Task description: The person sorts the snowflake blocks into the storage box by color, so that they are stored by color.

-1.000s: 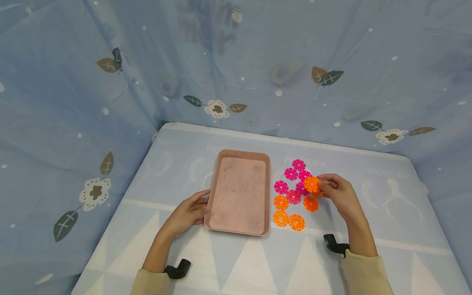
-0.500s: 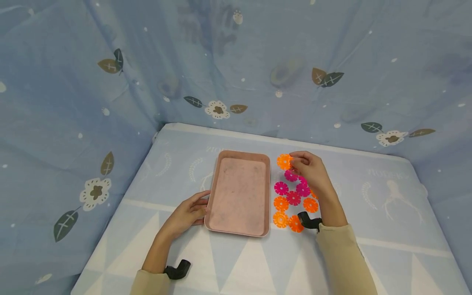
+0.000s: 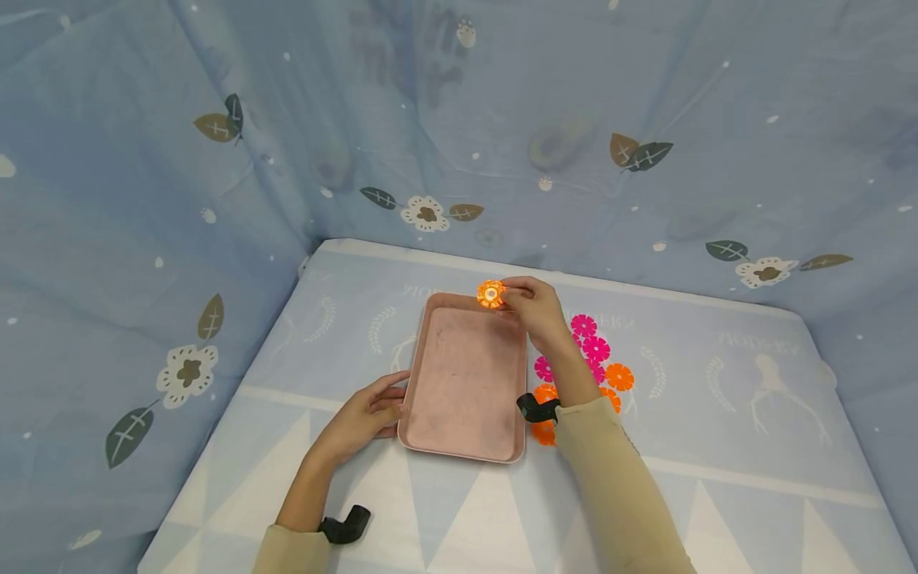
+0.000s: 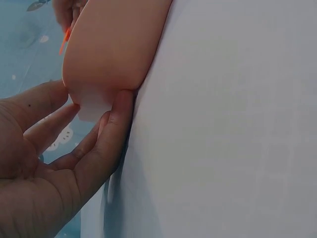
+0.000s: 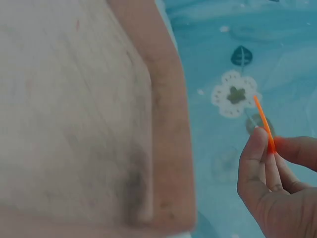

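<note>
Between thumb and fingertips, my right hand [image 3: 534,312] pinches an orange notched interlocking disc [image 3: 491,294], a flat flower-shaped toy piece. The hand is above the far right corner of a pink rectangular tray [image 3: 466,383], and the disc overlaps the tray's far rim in the head view. Seen from the right wrist, the orange disc [image 5: 264,121] is nearly edge-on. My left hand [image 3: 362,418] rests against the tray's left side, its extended fingers [image 4: 106,144] touching the outer wall. The tray's bare inner floor shows in the head view.
Right of the tray, several pink discs [image 3: 596,348] and orange discs [image 3: 620,376] lie flat on the patterned cloth [image 3: 717,430]. My right forearm and sleeve [image 3: 610,470] cover some of them. A blue curtain [image 3: 502,119] hangs behind the table.
My right hand has carried the orange disc leftward and away from me, from over the disc group to the tray's far right corner. My left hand has stayed at the tray's side.
</note>
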{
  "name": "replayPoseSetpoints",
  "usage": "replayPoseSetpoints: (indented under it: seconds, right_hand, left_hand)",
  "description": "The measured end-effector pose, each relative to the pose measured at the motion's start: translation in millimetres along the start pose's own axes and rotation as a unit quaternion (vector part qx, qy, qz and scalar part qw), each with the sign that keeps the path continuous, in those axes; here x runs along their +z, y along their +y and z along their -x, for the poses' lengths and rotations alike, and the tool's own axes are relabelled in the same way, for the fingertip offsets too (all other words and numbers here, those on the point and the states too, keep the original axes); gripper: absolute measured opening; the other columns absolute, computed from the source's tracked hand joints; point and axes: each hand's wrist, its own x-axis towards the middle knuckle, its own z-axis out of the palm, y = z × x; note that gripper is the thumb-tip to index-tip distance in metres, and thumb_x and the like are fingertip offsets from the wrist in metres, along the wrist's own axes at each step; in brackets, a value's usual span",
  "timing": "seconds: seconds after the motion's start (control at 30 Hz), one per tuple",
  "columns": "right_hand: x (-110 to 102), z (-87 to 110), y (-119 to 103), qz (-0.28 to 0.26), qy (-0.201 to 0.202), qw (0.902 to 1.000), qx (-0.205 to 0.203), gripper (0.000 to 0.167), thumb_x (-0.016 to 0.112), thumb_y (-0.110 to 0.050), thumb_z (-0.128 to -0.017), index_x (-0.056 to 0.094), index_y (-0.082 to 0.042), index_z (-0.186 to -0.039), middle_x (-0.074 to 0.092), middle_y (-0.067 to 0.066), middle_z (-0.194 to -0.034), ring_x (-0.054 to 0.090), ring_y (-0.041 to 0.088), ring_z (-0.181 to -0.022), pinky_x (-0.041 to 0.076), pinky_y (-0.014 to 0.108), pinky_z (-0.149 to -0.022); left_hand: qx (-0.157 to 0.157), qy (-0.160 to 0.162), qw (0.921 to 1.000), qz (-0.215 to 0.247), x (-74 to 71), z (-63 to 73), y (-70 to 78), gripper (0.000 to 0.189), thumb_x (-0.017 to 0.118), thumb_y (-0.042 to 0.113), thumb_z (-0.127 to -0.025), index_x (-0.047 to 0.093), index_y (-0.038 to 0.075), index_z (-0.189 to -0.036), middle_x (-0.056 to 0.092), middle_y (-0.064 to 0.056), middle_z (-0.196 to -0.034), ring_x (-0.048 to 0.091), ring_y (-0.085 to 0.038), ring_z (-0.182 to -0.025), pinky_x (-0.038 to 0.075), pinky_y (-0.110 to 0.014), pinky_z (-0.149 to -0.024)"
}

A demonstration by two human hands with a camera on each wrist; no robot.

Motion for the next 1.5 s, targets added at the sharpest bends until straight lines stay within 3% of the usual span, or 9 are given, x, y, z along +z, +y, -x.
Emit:
replayPoseSetpoints:
  seconds: [0.1, 0.3, 0.57, 0.97, 1.07, 1.17, 1.3, 1.43, 1.5]
  right_hand:
    - [18, -7.1, 7, -0.015, 0.007, 0.9998, 0.011, 0.027, 0.058, 0.002, -0.099, 0.060, 0.007, -0.125, 0.064, 0.023, -0.116, 0.067, 0.026, -0.089, 0.046, 0.058, -0.097]
    - [45, -18.0, 28, -0.042, 0.028, 0.9970, 0.058, 0.025, 0.063, 0.001, -0.096, 0.064, 0.004, -0.121, 0.067, 0.021, -0.112, 0.070, 0.033, -0.093, 0.053, 0.050, -0.091]
    - [69, -26.4, 58, -0.078, 0.028, 0.9907, 0.108, 0.027, 0.061, 0.004, -0.096, 0.063, 0.004, -0.123, 0.062, 0.021, -0.108, 0.068, 0.027, -0.078, 0.058, 0.043, -0.082]
    - [81, -28.0, 67, -0.066, 0.027, 0.9910, 0.113, 0.029, 0.057, 0.006, -0.097, 0.058, 0.006, -0.127, 0.061, 0.023, -0.107, 0.066, 0.027, -0.082, 0.058, 0.040, -0.082]
    - [82, -26.9, 65, -0.034, 0.025, 0.9944, 0.097, 0.030, 0.057, 0.006, -0.097, 0.059, 0.008, -0.127, 0.063, 0.024, -0.109, 0.066, 0.027, -0.084, 0.058, 0.037, -0.080]
    - [80, -26.2, 63, 0.071, 0.017, 0.9962, 0.048, 0.033, 0.056, 0.005, -0.096, 0.062, 0.007, -0.128, 0.066, 0.020, -0.111, 0.065, 0.021, -0.080, 0.058, 0.030, -0.073]
    - [74, -22.9, 57, 0.209, 0.004, 0.9777, -0.020, 0.035, 0.052, 0.000, -0.095, 0.065, 0.004, -0.127, 0.067, 0.018, -0.094, 0.053, 0.016, -0.064, 0.046, 0.024, -0.059]
    - [62, -12.5, 46, 0.201, -0.017, 0.9793, -0.016, 0.033, 0.051, -0.006, -0.100, 0.062, 0.001, -0.131, 0.066, 0.020, -0.091, 0.058, 0.024, -0.068, 0.050, 0.029, -0.063]
    - [55, -5.8, 38, 0.157, -0.021, 0.9873, -0.003, 0.033, 0.053, -0.008, -0.102, 0.060, 0.001, -0.133, 0.067, 0.021, -0.106, 0.066, 0.029, -0.085, 0.056, 0.034, -0.076]
  left_hand:
    - [-0.001, 0.000, 1.0000, 0.002, -0.2, 0.1, 0.5, 0.060, 0.062, 0.009, -0.100, 0.038, 0.015, -0.155, 0.047, -0.022, -0.140, 0.057, -0.033, -0.118, 0.057, -0.041, -0.084]
    - [0.000, -0.005, 1.0000, 0.006, -0.4, 0.3, 1.2, 0.060, 0.061, 0.008, -0.100, 0.038, 0.013, -0.155, 0.047, -0.023, -0.140, 0.057, -0.034, -0.119, 0.057, -0.041, -0.084]
    - [-0.001, -0.009, 0.9999, 0.011, -1.7, -2.1, -2.2, 0.059, 0.061, 0.008, -0.101, 0.038, 0.015, -0.155, 0.047, -0.023, -0.141, 0.057, -0.035, -0.120, 0.056, -0.041, -0.085]
    - [-0.002, -0.010, 0.9998, 0.016, -2.4, -0.5, -0.1, 0.059, 0.060, 0.007, -0.101, 0.038, 0.015, -0.155, 0.047, -0.022, -0.141, 0.056, -0.035, -0.121, 0.056, -0.041, -0.086]
    - [-0.003, -0.008, 0.9999, 0.012, -2.7, -0.3, 1.2, 0.059, 0.060, 0.007, -0.101, 0.039, 0.016, -0.155, 0.047, -0.022, -0.141, 0.056, -0.034, -0.121, 0.056, -0.041, -0.086]
    - [-0.004, -0.007, 0.9999, 0.008, -2.7, -0.4, 2.3, 0.058, 0.060, 0.007, -0.101, 0.039, 0.016, -0.154, 0.047, -0.022, -0.141, 0.057, -0.035, -0.120, 0.057, -0.040, -0.085]
    - [-0.002, -0.008, 0.9999, 0.006, -2.3, -1.3, 1.7, 0.058, 0.059, 0.006, -0.101, 0.039, 0.015, -0.154, 0.048, -0.023, -0.140, 0.057, -0.035, -0.118, 0.057, -0.040, -0.085]
    - [-0.004, -0.004, 1.0000, 0.005, -1.3, -1.1, 1.5, 0.058, 0.060, 0.007, -0.101, 0.039, 0.015, -0.154, 0.048, -0.022, -0.140, 0.058, -0.034, -0.118, 0.057, -0.040, -0.084]
    - [-0.003, -0.005, 1.0000, 0.005, -0.8, -0.3, 1.3, 0.059, 0.060, 0.007, -0.101, 0.038, 0.014, -0.155, 0.048, -0.023, -0.139, 0.058, -0.034, -0.117, 0.057, -0.040, -0.084]
